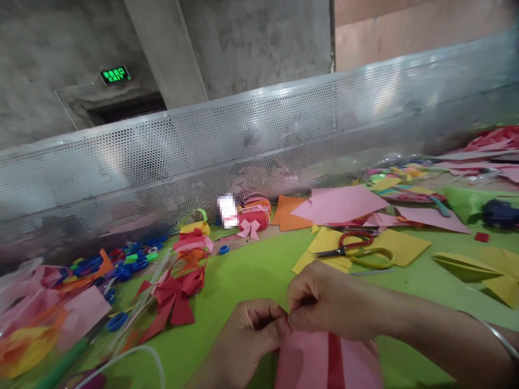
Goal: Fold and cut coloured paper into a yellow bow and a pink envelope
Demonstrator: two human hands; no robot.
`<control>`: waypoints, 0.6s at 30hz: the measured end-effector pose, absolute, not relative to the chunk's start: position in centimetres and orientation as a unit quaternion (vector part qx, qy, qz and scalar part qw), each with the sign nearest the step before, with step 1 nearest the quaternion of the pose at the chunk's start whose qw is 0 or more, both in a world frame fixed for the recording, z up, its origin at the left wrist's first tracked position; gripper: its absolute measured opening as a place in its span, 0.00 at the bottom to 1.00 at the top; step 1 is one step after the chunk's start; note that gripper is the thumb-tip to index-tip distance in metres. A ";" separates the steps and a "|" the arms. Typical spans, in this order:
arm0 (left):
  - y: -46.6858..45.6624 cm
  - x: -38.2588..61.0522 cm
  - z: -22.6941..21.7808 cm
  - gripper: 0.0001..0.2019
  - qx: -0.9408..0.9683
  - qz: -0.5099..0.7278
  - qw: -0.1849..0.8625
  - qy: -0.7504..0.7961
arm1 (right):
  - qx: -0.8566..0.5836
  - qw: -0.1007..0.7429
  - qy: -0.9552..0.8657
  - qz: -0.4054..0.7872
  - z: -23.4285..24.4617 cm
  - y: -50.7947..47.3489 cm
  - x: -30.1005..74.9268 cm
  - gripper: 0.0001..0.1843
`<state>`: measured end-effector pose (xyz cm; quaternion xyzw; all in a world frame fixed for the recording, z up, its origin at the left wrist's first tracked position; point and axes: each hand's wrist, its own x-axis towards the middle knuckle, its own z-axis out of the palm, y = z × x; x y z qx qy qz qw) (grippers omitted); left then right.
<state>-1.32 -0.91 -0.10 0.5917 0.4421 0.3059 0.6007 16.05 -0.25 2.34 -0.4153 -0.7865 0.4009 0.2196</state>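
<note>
A pink paper piece with a dark red strip lies low in the head view, its bottom cut off by the picture's edge. My left hand pinches at its upper left corner, thumb against forefinger. Right beside it, fingertips touching, my right hand is closed on the top edge of the same paper, with the wrist bent over it. The fingers hide the exact spot they grip. Just beyond my right hand, scissors with one red and one yellow handle loop rest on yellow paper sheets.
Red paper bows and small paper bags stand left and ahead on the green table. Pink sheets lie behind the scissors. Blue tape rings and scraps crowd the left. A perforated metal panel borders the far side.
</note>
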 end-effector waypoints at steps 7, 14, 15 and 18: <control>-1.5 -1.1 0.4 0.12 0.644 0.266 0.538 0.474 | -0.391 0.214 -0.784 0.431 2.3 -0.4 16.1 0.18; -0.4 -1.7 0.2 0.12 0.636 0.399 0.431 0.500 | -0.442 0.379 -0.636 0.507 2.2 1.9 17.1 0.25; -0.2 -1.9 0.0 0.12 0.632 0.419 0.409 0.508 | -0.442 0.391 -0.621 0.516 2.2 2.1 17.3 0.25; 0.3 -2.5 -0.4 0.13 0.605 0.476 0.378 0.514 | -0.397 0.385 -0.620 0.556 1.9 2.3 17.3 0.22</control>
